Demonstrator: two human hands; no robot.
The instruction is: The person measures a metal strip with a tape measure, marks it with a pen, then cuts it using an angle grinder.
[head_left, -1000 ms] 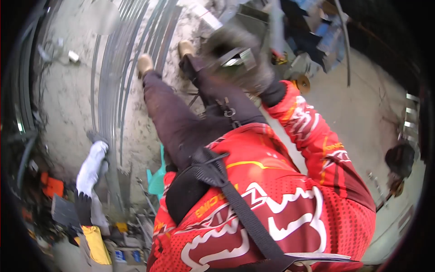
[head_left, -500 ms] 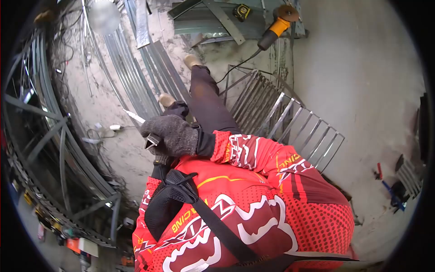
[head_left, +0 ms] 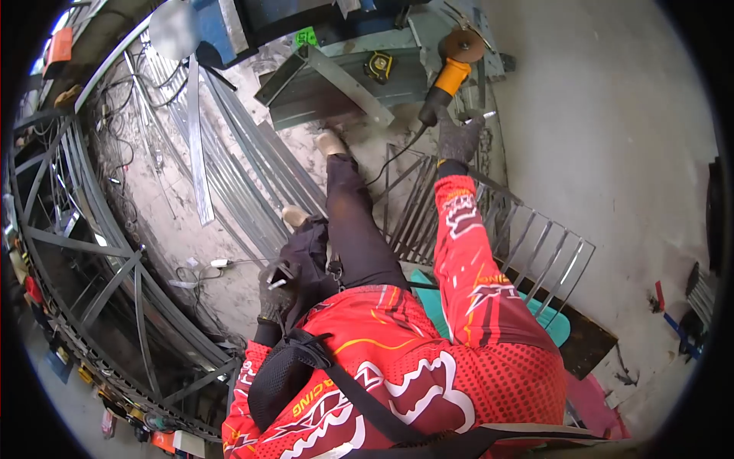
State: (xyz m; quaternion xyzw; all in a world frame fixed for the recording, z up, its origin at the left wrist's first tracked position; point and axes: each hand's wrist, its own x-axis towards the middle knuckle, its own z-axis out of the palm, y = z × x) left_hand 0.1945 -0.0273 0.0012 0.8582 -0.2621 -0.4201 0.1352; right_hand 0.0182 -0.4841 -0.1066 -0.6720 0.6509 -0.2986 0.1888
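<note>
My left hand [head_left: 277,292], in a dark grey glove, is closed around a small metal piece [head_left: 281,277] near my lap. My right hand [head_left: 459,141], gloved as well, is stretched forward beside the angle grinder [head_left: 447,83]. A thin white-tipped marker-like item [head_left: 489,115] sticks out from its fingers. The orange and black grinder lies on the floor with its brown disc facing up and its cable trailing back toward my legs.
A metal grille [head_left: 535,245] stands right of my legs. Steel profiles [head_left: 229,145] lie at the left. A tape measure [head_left: 378,66] rests on sheet metal ahead. A metal truss [head_left: 84,249] curves along the left, and a turquoise seat [head_left: 432,302] is beneath me.
My right hand has moved away from my left hand, forward and right to beside the grinder. My left hand still holds the metal piece. The view has shifted, showing more of the area ahead.
</note>
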